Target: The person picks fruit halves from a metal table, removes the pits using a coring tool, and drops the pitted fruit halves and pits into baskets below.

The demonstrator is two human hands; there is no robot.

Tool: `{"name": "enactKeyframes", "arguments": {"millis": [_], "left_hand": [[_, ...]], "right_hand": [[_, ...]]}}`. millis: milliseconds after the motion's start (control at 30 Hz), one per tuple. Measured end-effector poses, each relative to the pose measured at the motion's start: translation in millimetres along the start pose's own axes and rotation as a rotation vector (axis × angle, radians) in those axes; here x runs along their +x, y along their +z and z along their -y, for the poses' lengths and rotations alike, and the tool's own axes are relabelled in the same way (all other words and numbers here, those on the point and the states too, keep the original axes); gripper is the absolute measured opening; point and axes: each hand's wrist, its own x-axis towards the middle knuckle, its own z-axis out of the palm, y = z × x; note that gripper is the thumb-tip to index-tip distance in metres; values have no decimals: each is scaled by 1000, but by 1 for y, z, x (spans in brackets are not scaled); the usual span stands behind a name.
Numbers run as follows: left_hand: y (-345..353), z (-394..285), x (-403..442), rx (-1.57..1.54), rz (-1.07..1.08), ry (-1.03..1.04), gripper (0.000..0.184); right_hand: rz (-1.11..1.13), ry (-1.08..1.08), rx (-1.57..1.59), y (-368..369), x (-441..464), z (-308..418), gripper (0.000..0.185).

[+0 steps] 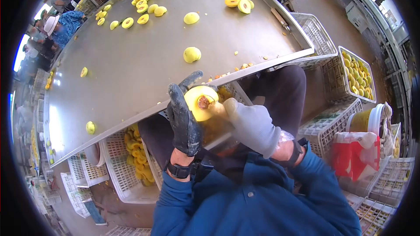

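Observation:
In the middle of the head view, a halved yellow fruit (197, 100) with a reddish-brown pit cavity faces up. My left hand (183, 116), in a dark glove, holds it from the left and behind, just over the table's near edge. My right hand (253, 124), in a pale grey glove, is closed round a tool with a light wooden handle (218, 110); the tool's tip is at the pit and cannot be made out. Two whole yellow-green fruits, one (192, 54) nearer and one (191, 18) farther, lie on the metal table (131, 67).
Fruit halves (127, 22) lie across the table's far part, and a wooden-handled tool (280, 19) near its right edge. A crate of fruit halves (114, 170) stands below left, a full crate (356, 76) at right, beside a bucket (365, 120). Other people (68, 28) sit beyond.

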Motion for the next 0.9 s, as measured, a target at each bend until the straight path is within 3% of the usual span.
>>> {"name": "enactKeyframes", "arguments": {"millis": [233,400,500,600,633,767,800,900], "left_hand": [[4,2,3,243,-48,24,60],[-2,4,16,586,102,254,55],[4,-2,25,519,96,251,53],[19,5,8,388,30,403,58],[18,10,3,349,-12,428,61],[-5,-2,14,407,281,148,64],[3,1,12,364,198,285,54],[14,18,-1,327,-38,476,52]], "right_hand": [[124,34,69,3,1,-7,18],[187,42,233,12,3,-17,30],[212,110,526,2,5,-17,28],[226,176,1092,20,-1,-10,27],[258,186,1027,19,-3,-11,27],[345,243,588,-6,-7,-8,24],[307,267,677,-2,-9,-6,24],[272,244,935,14,-15,-4,24]]}}
